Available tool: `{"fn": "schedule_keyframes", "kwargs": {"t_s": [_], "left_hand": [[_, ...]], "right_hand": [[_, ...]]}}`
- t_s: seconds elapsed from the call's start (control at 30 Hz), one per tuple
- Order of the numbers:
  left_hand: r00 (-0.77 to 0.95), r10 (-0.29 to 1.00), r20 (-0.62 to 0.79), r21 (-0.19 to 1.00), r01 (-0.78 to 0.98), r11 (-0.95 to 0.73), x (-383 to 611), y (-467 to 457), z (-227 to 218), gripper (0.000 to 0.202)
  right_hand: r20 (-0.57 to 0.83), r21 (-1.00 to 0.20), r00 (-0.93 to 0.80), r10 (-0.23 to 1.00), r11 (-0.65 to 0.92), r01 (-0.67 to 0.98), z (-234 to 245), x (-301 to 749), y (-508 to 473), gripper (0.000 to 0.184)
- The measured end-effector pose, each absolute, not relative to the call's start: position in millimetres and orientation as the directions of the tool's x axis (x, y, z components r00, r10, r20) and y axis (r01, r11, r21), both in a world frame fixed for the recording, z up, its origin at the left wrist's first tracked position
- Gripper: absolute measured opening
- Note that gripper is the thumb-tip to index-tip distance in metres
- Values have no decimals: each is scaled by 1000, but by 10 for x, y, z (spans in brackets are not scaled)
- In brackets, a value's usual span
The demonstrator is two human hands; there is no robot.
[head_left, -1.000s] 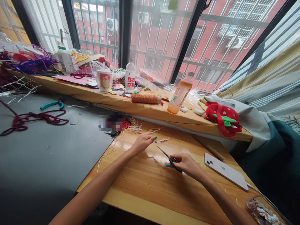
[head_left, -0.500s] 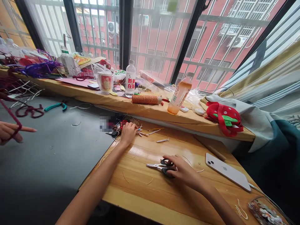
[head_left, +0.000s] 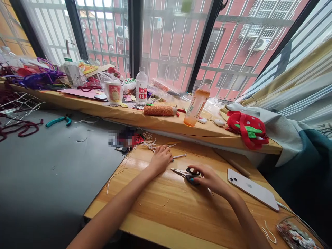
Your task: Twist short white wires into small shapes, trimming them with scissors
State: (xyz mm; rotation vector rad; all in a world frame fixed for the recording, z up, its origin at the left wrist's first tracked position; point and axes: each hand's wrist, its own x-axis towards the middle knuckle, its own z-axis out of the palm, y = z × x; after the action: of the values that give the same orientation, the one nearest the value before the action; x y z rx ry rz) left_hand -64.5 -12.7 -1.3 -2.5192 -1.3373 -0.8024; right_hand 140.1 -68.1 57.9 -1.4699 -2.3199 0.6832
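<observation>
My right hand [head_left: 207, 178] grips a pair of black-handled scissors [head_left: 192, 179]; thumb and fingers are in the handle loops, and the narrow blades point left, low over the wooden table [head_left: 168, 221]. Left of the blade tips, my left hand [head_left: 161, 160] rests on the tabletop with bent fingers. Its fingertips are at the near end of a short white cord scrap [head_left: 180, 156], and what they hold is hidden. Behind that hand lies a pile of white scraps [head_left: 148, 145] beside a red and black item [head_left: 139, 138].
On the right lie a white phone [head_left: 252, 188] and a patterned case [head_left: 295, 232]. Along the sill [head_left: 160, 124] stand a cord spool [head_left: 158, 110], a water bottle [head_left: 141, 88] and an orange drink bottle [head_left: 197, 105]. Teal pliers [head_left: 58, 121] lie on the grey surface.
My left hand has moved right from the scrap pile to the single white scrap. The scissors have shifted right, with blades closer together. Another person's hand at far left has left the view.
</observation>
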Motion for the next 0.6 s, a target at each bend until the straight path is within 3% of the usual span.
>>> {"fn": "schedule_keyframes", "kwargs": {"t_s": [0.17,0.27,0.37,0.5,0.6], "left_hand": [[487,683,544,85,778,-622,-623,-75,38,15],[518,666,537,86,752,-654,-605,-90,90,18],[575,617,538,127,668,-733,-568,-171,154,18],[528,611,590,283,574,-769,-506,-269,208,18],[460,661,593,384,559,-734,-533,-232,217,17]], "right_hand": [[20,-540,-542,840,466,701,503,1350,-686,24],[208,-478,-470,858,508,716,465,1285,-667,25],[382,-319,-401,832,526,788,433,1209,-618,32],[322,-125,-483,814,542,831,417,1086,-573,27],[279,-126,-457,844,504,854,403,1068,-558,26]]}}
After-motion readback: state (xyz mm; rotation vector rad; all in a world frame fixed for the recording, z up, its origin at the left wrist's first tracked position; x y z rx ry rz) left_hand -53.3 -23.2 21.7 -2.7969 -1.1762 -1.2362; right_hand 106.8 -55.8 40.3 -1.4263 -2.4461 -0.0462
